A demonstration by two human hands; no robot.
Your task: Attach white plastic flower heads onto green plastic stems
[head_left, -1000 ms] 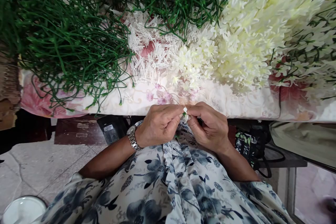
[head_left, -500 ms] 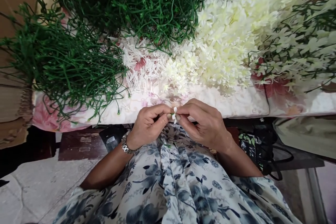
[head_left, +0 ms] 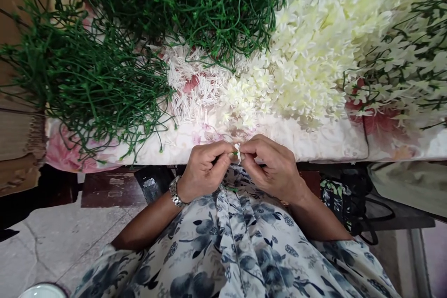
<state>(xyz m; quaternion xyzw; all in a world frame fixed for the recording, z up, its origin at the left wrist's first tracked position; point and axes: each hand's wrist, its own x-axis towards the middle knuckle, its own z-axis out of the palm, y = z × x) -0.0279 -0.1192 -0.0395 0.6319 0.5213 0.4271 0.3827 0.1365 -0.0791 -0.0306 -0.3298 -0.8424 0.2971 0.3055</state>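
My left hand point(head_left: 204, 170), with a metal watch point(head_left: 175, 192) on the wrist, is closed in a pinch at the green tip of an artificial stem. Pinched in my right hand point(head_left: 274, 167) is a small white artificial flower point(head_left: 238, 150), which meets the green tip between the two sets of fingertips. Most of the stem is hidden by the fingers. Both hands hover at the table's near edge, in front of my body. Just beyond them lie a heap of white and pale yellow blossoms point(head_left: 307, 65) and a scatter of thin white plastic pieces point(head_left: 197, 98).
Piles of green stems point(head_left: 104, 74) cover the left and back of the floral tablecloth point(head_left: 314, 142). Stems with white flowers point(head_left: 408, 65) lie at the right. A cardboard box point(head_left: 17, 149) stands at the left edge. Below the table on the right is a black bag point(head_left: 349, 195).
The view has shifted slightly, so the scene sits a little further right. Both hands keep their pinch on the flower and stem tip. A round white rim now shows at the bottom left.
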